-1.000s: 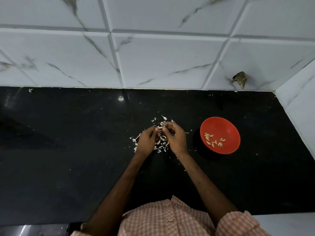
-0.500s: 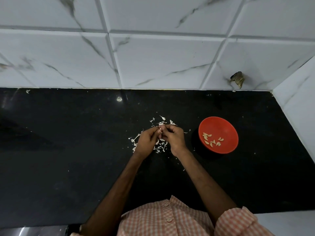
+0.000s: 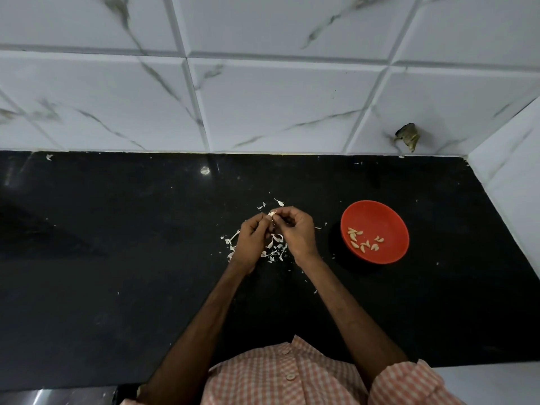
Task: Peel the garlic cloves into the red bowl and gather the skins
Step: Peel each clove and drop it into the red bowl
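A small pale garlic clove (image 3: 272, 214) is pinched between the fingertips of both hands, just above the black counter. My left hand (image 3: 253, 240) holds it from the left with curled fingers. My right hand (image 3: 295, 232) pinches it from the right. White garlic skins (image 3: 275, 247) lie scattered on the counter under and around the hands. The red bowl (image 3: 391, 220) stands to the right of my right hand and holds several peeled cloves (image 3: 363, 242).
The black counter (image 3: 117, 258) ends at a white marbled tile wall (image 3: 263, 106) behind and a white side wall (image 3: 514, 182) on the right. A dark stub (image 3: 407, 136) sticks out of the back wall above the bowl. Stray skin flecks dot the counter.
Both hands stay together over the skins, fingers working on the clove; they have lifted slightly toward the wall. The bowl has not moved.
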Motion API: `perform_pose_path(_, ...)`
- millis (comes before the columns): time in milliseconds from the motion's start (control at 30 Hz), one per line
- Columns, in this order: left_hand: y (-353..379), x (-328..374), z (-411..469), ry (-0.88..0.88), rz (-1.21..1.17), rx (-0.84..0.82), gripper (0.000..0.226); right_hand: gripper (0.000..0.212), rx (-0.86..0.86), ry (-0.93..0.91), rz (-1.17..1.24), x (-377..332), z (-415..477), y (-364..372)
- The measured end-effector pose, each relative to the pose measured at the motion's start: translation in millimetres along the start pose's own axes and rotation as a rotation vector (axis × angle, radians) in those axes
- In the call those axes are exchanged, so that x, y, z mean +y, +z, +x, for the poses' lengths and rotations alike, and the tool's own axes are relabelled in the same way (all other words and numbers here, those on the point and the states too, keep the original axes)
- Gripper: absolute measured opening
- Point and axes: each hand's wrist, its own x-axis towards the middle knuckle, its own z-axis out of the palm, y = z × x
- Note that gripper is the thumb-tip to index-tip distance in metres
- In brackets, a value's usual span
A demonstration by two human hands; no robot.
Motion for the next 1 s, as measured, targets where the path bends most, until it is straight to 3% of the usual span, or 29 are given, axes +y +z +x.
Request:
perform_pose_path(133, -3, 5, 1, 0.006, -0.068, 0.036, 0.03, 0.017, -0.003, -0.018, -0.092, -2, -2, 1)
perform_pose_path(300, -6, 1, 5, 0.113, 0.091, -0.013, 0.033, 0.007, -0.034, -0.067, 0.001, -9, 1, -10)
perform_pose_path(400, -4, 1, 2, 0.09, 0.088, -0.03, 0.035, 0.004, -0.047, -0.052, -0.029, -8, 3, -9)
perform_pose_path(533, 4, 13, -3, -0.013, -0.073, 0.011, 0.038, 0.008, 0.008, 0.024, 0.142, -6, -2, -1)
perform_pose_path(667, 1, 19, -4, -0.063, -0.206, 0.06, 0.04, 0.013, 0.037, -0.061, 0.018, -6, -6, 9)
perform_pose_path(867, -3, 23, -2, -0.043, -0.156, 0.074, 0.043, 0.009, 0.038, -0.279, -0.164, -20, -2, 0)
perform_pose_path(1000, -1, 20, -6, -0.049, -0.142, 0.049, 0.039, 0.012, -0.016, -0.157, -0.171, -14, 4, 1)
